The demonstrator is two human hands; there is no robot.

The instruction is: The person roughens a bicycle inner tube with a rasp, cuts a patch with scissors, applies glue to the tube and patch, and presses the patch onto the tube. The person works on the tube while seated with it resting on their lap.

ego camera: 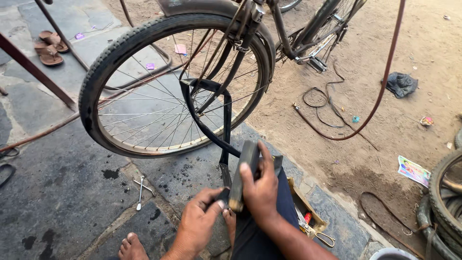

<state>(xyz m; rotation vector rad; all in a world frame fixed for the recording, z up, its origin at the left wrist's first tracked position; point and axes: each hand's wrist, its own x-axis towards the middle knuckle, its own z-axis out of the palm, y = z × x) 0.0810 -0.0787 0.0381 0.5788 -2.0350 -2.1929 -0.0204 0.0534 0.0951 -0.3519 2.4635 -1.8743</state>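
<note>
I sit at the edge of the grey stone paving (57, 192), where it gives way to brown sandy ground (365, 144) on my right. Directly ahead, the bicycle's spoked rear wheel with its black tyre (115, 53) stands upright and fills most of the space before my knee, so the freest room is the bare paving to my left, between the wheel and my bare foot (131, 248). A small silver cross-shaped wrench (140, 190) lies there, well apart from my hands. On my right an open cardboard box of small tools (308, 216) sits just beside my dark blue trouser leg (269, 231), hemming that side in. A thin reddish-brown hose (385, 82) loops across the sand beyond it, and worn tyres (445, 202) are stacked at the far right edge.

The black rubber inner tube (211, 115) hangs out from the wheel in a flat, limp loop and runs down to my lap, dull and dusty, with no air in it. My right hand (260, 190) is clenched around a dark, flat, oblong block (243, 171), tilted and pressed down on the tube over my knee; I cannot tell what the block is made of. My left hand (199, 219) pinches the tube's near end between thumb and fingers, just beside the block's lower tip, holding that stretch taut against my leg.
</note>
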